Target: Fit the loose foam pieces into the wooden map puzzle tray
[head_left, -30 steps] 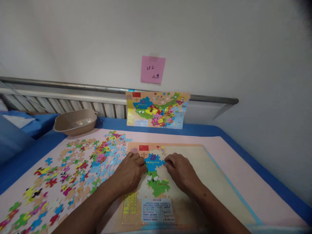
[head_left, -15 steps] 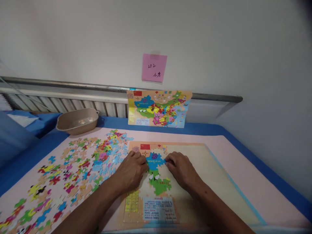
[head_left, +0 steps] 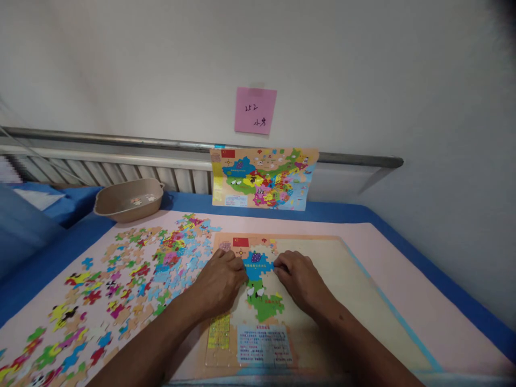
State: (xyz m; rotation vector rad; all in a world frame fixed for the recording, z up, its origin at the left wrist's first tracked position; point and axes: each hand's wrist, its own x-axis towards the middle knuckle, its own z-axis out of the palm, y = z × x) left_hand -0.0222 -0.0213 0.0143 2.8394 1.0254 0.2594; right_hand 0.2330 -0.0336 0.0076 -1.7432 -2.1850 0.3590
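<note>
A partly assembled map jigsaw puzzle (head_left: pixel 264 344) lies along the left side of the puzzle board (head_left: pixel 346 301). My left hand (head_left: pixel 223 282) rests with curled fingers at the left edge of the blue section (head_left: pixel 257 271). On the other side, my right hand (head_left: pixel 300 279) pinches at that section's right edge, thumb against fingers. Whatever sits between the fingertips of either hand is hidden or too small to name. Below the blue section, a green section (head_left: pixel 266 309) with white birds joins it.
Many loose puzzle pieces (head_left: pixel 121 287) spread across the pink sheet (head_left: pixel 407 258) at left. A beige basin (head_left: pixel 129 201) holds a few pieces. The printed reference map (head_left: pixel 264 180) leans on the metal rail (head_left: pixel 355 160), under a pink note (head_left: pixel 255 111) on the wall.
My left hand has shifted very slightly to the right, along with a small shift of the whole view. My right hand keeps almost the same pose at the blue section.
</note>
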